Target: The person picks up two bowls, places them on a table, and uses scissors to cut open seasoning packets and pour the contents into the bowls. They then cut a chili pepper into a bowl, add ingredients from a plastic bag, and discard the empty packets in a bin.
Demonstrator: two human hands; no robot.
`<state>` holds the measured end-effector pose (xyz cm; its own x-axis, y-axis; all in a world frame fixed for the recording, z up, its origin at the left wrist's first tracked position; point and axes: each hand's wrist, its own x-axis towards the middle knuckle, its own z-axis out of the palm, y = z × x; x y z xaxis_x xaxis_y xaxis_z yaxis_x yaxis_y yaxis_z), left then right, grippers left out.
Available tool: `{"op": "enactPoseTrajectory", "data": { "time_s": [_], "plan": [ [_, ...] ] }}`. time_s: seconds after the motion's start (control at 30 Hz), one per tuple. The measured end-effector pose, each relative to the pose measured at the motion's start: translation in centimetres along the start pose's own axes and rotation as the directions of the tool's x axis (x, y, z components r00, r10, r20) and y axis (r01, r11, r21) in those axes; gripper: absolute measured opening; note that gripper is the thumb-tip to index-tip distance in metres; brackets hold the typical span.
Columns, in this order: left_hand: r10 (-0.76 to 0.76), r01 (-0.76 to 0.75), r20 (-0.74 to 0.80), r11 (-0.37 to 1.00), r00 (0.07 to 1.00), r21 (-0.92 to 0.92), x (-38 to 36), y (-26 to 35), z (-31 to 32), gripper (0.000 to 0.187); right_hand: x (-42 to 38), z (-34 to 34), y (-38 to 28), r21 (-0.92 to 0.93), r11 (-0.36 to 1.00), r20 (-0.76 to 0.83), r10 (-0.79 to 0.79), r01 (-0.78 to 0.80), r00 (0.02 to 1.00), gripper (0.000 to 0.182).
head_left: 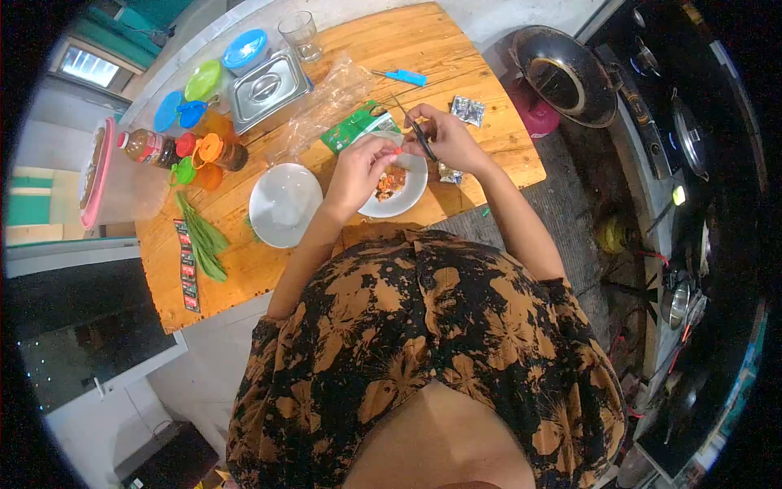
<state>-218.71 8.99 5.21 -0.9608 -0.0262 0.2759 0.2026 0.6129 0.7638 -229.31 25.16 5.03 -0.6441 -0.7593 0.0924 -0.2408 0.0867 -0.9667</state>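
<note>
My left hand (362, 169) is closed, its thumb and fingertips pinching a small red piece of food (398, 151) over a white bowl. My right hand (450, 140) is wrapped round a knife (423, 143) with a black handle, its thin blade slanting up and to the left. Both hands are close together above the bowl (419, 186), where chopped orange, red and pale bits (391, 184) lie. Just behind the bowl is a green packet (354, 126), partly covered by my left hand. To the left stands a second white bowl (285, 204).
Green leaves (202, 236) and a strip of sachets (187, 265) lie at the table's left. Sauce bottles (221, 153), a steel container (269, 90) and a glass (300, 37) stand behind. A blue lighter (406, 77) lies farther back. A wok (564, 77) is at right.
</note>
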Motion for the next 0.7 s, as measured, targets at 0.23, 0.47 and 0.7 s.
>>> {"op": "enactPoseTrajectory", "data": {
  "time_s": [0.23,0.47,0.7],
  "plan": [
    [-0.264,0.275,0.108,0.758,0.958,-0.591,-2.3,-2.1,0.5,0.015,-2.6,3.8,0.6,0.163,0.982,-0.328,0.145,-0.095,0.934,0.032],
    [-0.542,0.586,0.364,0.320,0.757,-0.744,-4.3,-0.8,-0.1,0.015,-8.3,6.8,1.4,0.068,0.935,0.021,0.348,-0.349,0.937,0.050],
    [-0.483,0.551,0.358,0.350,0.799,-0.758,-4.7,-2.0,1.2,0.013,-7.4,7.3,0.2,0.301,0.840,0.102,0.443,-0.452,0.891,0.041]
  ]
}}
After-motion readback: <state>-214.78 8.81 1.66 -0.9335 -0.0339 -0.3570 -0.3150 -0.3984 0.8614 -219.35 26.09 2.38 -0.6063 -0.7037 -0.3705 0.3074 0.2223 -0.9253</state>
